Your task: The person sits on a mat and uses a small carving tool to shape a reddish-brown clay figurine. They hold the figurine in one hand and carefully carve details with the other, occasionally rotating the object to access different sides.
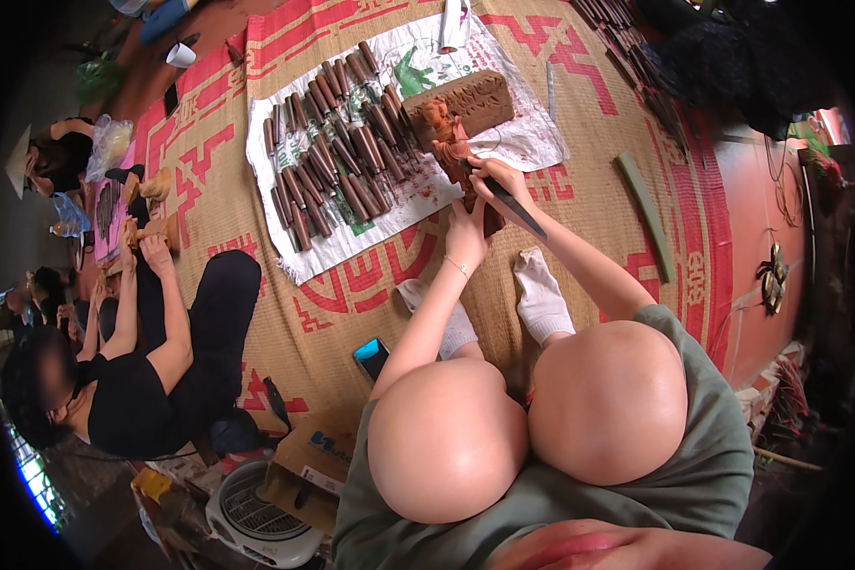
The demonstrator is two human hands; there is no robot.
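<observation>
A reddish-brown carved wooden figurine (pixel 451 141) leans against a thick wooden block (pixel 489 103) with a rough, pitted face. My left hand (pixel 467 233) is closed round the figurine's lower part, which is mostly hidden by the fingers. Just above it, my right hand (pixel 501 180) grips a carving tool (pixel 524 217) with a dark, flat shank slanting back toward me. The tool's tip is against or very near the figurine; contact cannot be made out. Left of the figurine, several chisels (pixel 337 152) with brown wooden handles lie in rows on a white printed sack (pixel 290 256).
A red-patterned straw mat (pixel 589 218) covers the floor. On it lie a green strip (pixel 644 218) at right and a phone (pixel 371 357) near my left arm. More tools (pixel 627 52) lie far right. A co-worker (pixel 142 380) handles a wooden piece at left, by a box (pixel 313 461).
</observation>
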